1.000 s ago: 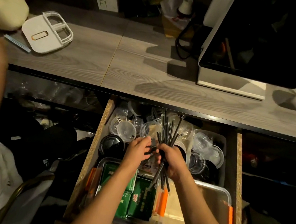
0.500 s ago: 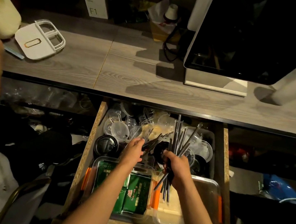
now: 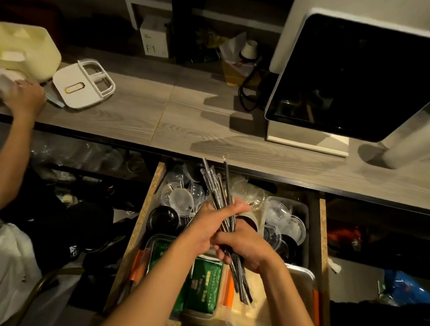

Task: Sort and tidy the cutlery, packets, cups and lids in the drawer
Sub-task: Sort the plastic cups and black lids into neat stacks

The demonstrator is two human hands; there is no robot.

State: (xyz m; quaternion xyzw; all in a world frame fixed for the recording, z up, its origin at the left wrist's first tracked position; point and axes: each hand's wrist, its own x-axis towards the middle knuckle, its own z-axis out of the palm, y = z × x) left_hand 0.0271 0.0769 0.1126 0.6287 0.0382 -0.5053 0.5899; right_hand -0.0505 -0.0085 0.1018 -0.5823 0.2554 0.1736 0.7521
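Here I've got both hands together at frame centre, left hand (image 3: 210,223) and right hand (image 3: 245,245) clamped round the bundle of black wrapped cutlery (image 3: 222,191) above the open drawer (image 3: 147,208), squaring the ends, I judge.

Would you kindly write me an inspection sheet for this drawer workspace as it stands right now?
Surface: grey wood-grain counter above the open drawer.
Job's things: bundle of dark wrapped cutlery; clear lids; black lids; green packets in an orange-clipped tub.
Clutter: white divided lid, cream container on the counter.
Grippers: left hand and right hand both grip the bundle.
Cables: black cable beside the screen.
Surroundings: another person's hand on the counter; blue bag.
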